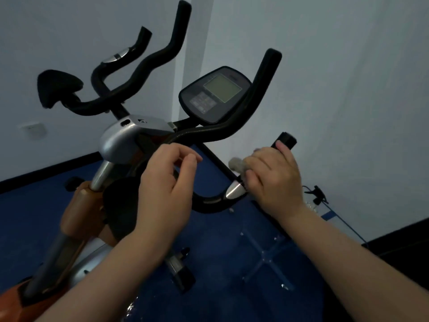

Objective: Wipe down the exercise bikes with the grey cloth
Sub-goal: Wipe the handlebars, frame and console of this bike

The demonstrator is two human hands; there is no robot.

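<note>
my right hand [274,180] grips the crumpled grey cloth [238,165] around the black padded handlebar [284,139], mid-wipe; my left hand [167,182] hovers loosely curled, empty. next, i'd slide upward.

**Figure: The wearer's two arms, seen from the head camera**

From my remote station I am seeing only bare limbs. The left hand [167,182] and the right hand [276,180] are showing uncovered, and both wrists are showing bare as well. The left forearm [111,270] and the right forearm [348,256] are running unclothed all the way to the lower edge of the view. The wide lens is broadening both forearms toward that edge. Knuckle ridges are standing out on the back of the right hand. The dim light is blurring the fingernails too much for me to describe them.
</note>
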